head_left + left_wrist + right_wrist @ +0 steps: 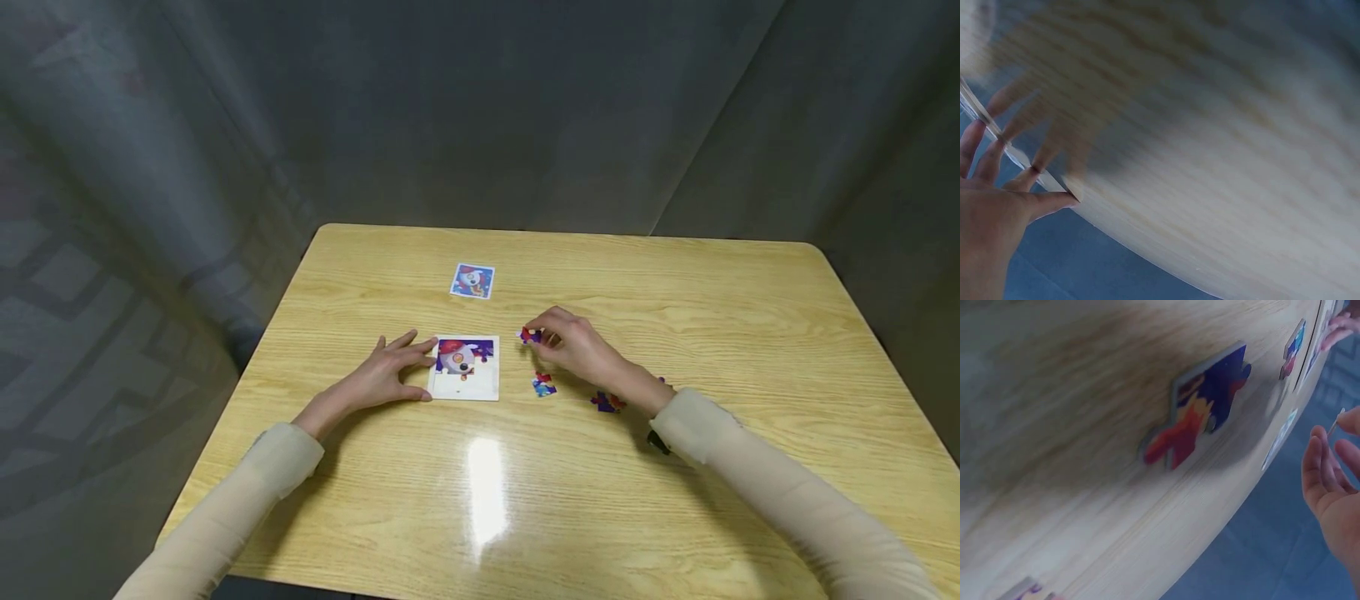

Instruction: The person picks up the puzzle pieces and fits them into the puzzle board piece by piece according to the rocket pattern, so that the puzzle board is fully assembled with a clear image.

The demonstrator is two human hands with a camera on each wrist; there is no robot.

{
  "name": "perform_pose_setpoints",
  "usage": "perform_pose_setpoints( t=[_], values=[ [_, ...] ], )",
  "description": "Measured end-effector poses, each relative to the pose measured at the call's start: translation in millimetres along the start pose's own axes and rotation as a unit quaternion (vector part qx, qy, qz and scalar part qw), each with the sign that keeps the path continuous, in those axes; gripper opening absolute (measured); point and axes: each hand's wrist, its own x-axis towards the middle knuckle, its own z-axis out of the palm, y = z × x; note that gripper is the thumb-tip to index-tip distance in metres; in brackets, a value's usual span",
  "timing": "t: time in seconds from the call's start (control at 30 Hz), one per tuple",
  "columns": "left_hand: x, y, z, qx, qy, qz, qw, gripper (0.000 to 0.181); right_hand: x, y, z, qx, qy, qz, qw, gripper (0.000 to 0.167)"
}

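Observation:
A white square puzzle tray (489,388) lies on the table, its upper part partly filled with joined pieces showing a red-and-white cartoon face. My left hand (386,372) has its fingers spread, with the fingertips and thumb touching the tray's left edge; the left wrist view shows this contact too. To the right of the tray, my right hand (581,346) pinches a red and purple puzzle piece (528,335) between thumb and fingers. Seen from the right wrist, that piece (1335,422) appears thin and edge-on.
Loose puzzle pieces lie right of the tray: a red and blue one (543,385), a purple and red one (607,402), and another (662,380) partly behind the right forearm. A picture card (472,281) lies beyond the tray. Grey curtains (480,125) surround the wooden table.

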Motion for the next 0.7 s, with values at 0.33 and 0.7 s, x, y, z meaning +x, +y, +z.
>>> perform_pose_setpoints(
  t=[0.33, 0.7],
  values=[
    [0.7, -0.2, 0.6, 0.003, -0.003, -0.002, 1.0, 0.057, 7.1, -6.4, 10.3, -0.009, -0.026, -0.015, 0.9995, 0.025],
    [0.8, -0.5, 0.9, 0.004, -0.001, 0.0, 1.0, 0.057, 14.7, -16.4, 23.6, -0.015, -0.055, -0.017, 0.9983, 0.022]
  ],
)
